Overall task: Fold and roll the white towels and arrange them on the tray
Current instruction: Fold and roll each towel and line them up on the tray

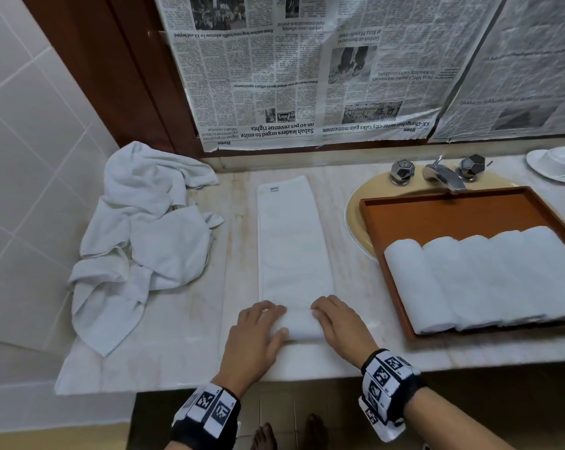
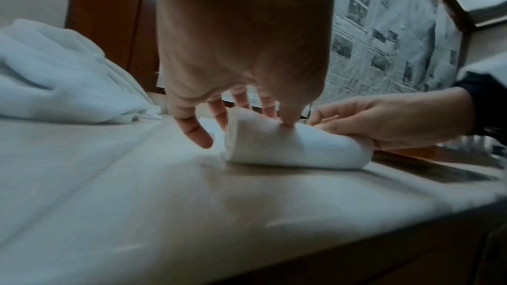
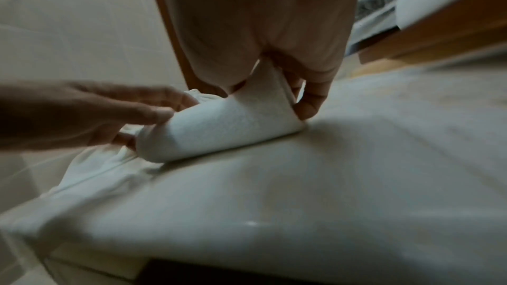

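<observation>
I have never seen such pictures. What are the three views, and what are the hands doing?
No machine here: a person wears three cameras. The head view looks down on a counter. Each wrist view looks along one hand. The left hand and right hand grip the rolled near end of a folded towel. Five rolled towels lie on the tray over the sink. A pile of loose towels lies to the left.

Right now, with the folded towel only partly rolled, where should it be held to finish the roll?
Grip the rolled near end of the folded towel from the counter-edge side, as the left hand and right hand do: thumbs behind, fingers over the top, one hand at each end. The flat strip runs straight away toward the wall, so pushing forward should keep the roll even.
</observation>
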{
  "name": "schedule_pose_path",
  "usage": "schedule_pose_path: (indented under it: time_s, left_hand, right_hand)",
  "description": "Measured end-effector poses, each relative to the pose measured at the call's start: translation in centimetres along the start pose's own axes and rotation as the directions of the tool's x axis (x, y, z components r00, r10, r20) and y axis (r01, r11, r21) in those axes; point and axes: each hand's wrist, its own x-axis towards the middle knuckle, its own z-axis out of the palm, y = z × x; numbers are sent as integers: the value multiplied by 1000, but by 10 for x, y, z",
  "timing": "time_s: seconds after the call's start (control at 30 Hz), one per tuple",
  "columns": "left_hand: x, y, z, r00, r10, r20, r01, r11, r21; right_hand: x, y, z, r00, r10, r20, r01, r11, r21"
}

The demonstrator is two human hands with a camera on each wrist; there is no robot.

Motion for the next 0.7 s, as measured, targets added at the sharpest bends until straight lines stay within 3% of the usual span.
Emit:
schedule_pose_path:
  time_s: [0.1,0.17,0.23,0.33,0.47,0.57,0.7]
  left_hand:
    - [-2,-4,3,999,38,38,-38,999,4]
    - [3,-7,3,998,24,56,-20,998,-61]
    - [12,-11,1,996,9,83,3,991,-136]
    - [25,-17,-2,993,-10,121,30,985,-169]
    - [27,-11,-3,989,-39,142,47,997,-55]
    - [18,-7,4,999,28,45,-32,996,88]
    - [6,-10,15,999,42,-22,-41,999,32]
  right_hand:
    - [8,-3,1,998,58,-32,-59,998,-18]
    - [10,-9,0,997,75,-31,-78,985,-152]
    - [6,-15,-2,999,-9,-53,-9,945,-327]
    - [-8,-19,-1,990,-137,-40,108,904,-414]
    - [-9,-15,-2,988,-133,75,152,900,-409]
    - [10,-12,-9,985,-70,159,117,944,-309]
    - [23,-11,-23,962,49,269,-10,989,-145]
